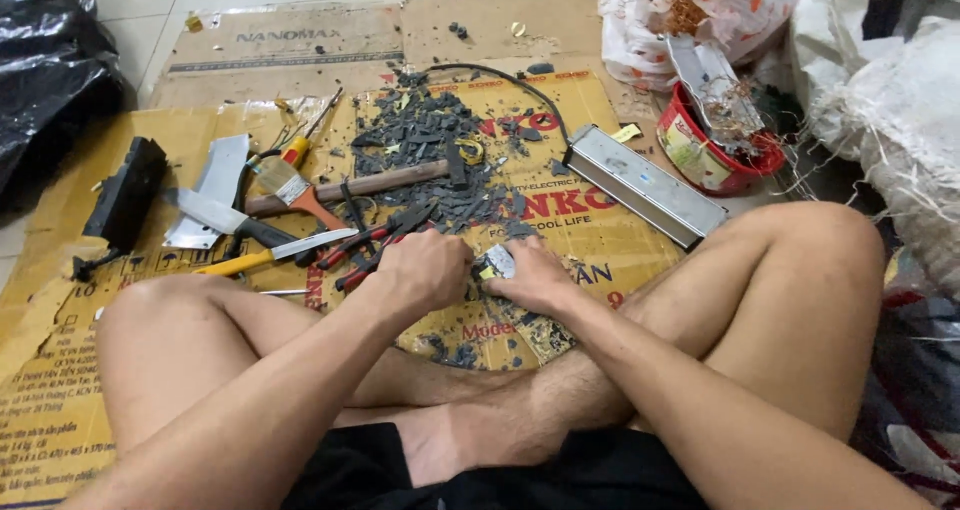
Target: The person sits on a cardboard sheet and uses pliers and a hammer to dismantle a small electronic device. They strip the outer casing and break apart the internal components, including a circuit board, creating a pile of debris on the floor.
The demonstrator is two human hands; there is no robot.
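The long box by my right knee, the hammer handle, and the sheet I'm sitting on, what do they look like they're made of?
The long box looks like bare metal, probably aluminium or steel: dull silver-grey with sharp folded edges. The hammer handle appears to be unpainted wood, pale brown and matte. The sheet is corrugated cardboard, tan, creased and torn at the edges. The small piece between both hands looks metallic, though too small to be sure.

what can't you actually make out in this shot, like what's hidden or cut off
- Head view: the small silvery part between the left hand and right hand is mostly covered by the fingers; its kind is unclear.
- The red tub holds tangled scrap too small to identify.
- The black bag is cut off by the left edge.
- The dark fragments on the cardboard are too small to tell apart.
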